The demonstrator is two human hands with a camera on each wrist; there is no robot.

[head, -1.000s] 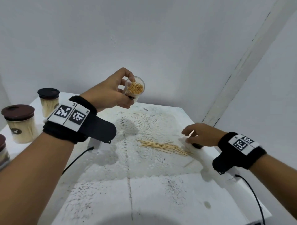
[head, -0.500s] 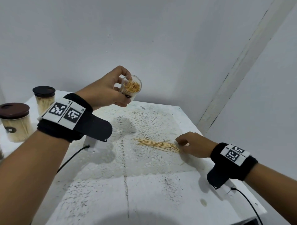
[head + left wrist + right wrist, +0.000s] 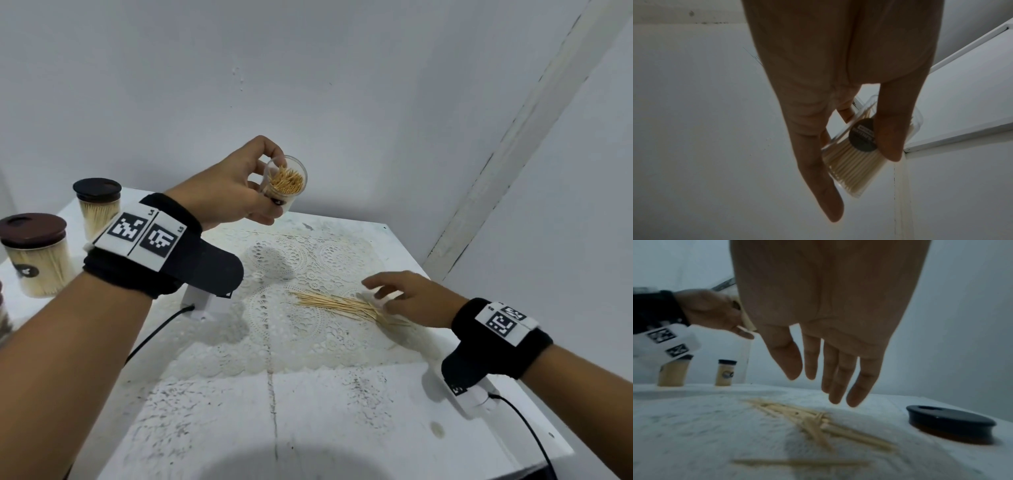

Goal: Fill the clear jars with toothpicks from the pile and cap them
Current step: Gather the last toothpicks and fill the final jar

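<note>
The left hand holds a clear jar of toothpicks in the air above the worktop's far edge, its fingers wrapped round the jar's wall, mouth uncapped. The right hand hovers with fingers spread and released just above the toothpick pile on the lace mat. A dark lid lies beyond those fingertips near the worktop's right edge. Two capped jars stand well apart at the left edge.

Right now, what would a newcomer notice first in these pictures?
The left hand holds an uncapped clear jar of toothpicks in the air above the table's far side. Below it, the open right hand hovers over the toothpick pile on the lace mat.
</note>
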